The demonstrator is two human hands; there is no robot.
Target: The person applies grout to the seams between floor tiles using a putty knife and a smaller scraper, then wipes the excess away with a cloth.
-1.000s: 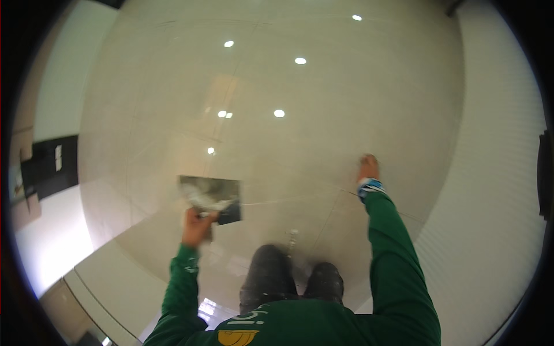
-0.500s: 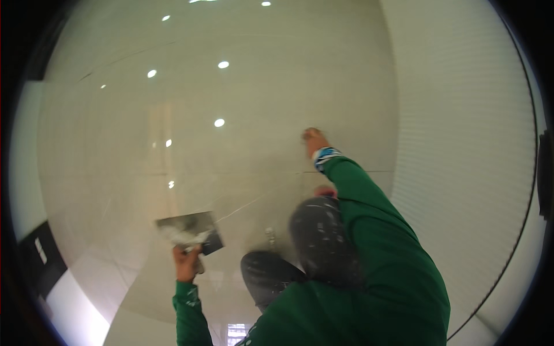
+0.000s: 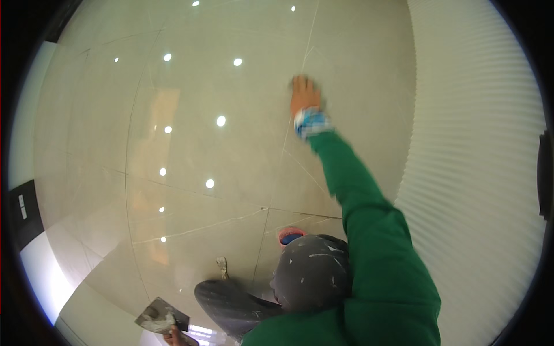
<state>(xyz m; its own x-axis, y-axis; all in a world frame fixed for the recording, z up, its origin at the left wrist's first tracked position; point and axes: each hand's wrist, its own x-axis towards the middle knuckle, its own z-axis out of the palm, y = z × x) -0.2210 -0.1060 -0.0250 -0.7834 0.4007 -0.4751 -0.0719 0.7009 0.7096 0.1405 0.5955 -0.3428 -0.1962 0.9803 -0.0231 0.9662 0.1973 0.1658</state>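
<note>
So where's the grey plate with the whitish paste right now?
In the head view, the grey plate is near the bottom left, held in the left hand, pictured left of and below the left knee.

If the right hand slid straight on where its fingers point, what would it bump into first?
Probably nothing: ahead of the right hand, only the shiny tiled floor shows, up to the picture's top edge. Whether the hand already touches it is unclear.
</note>
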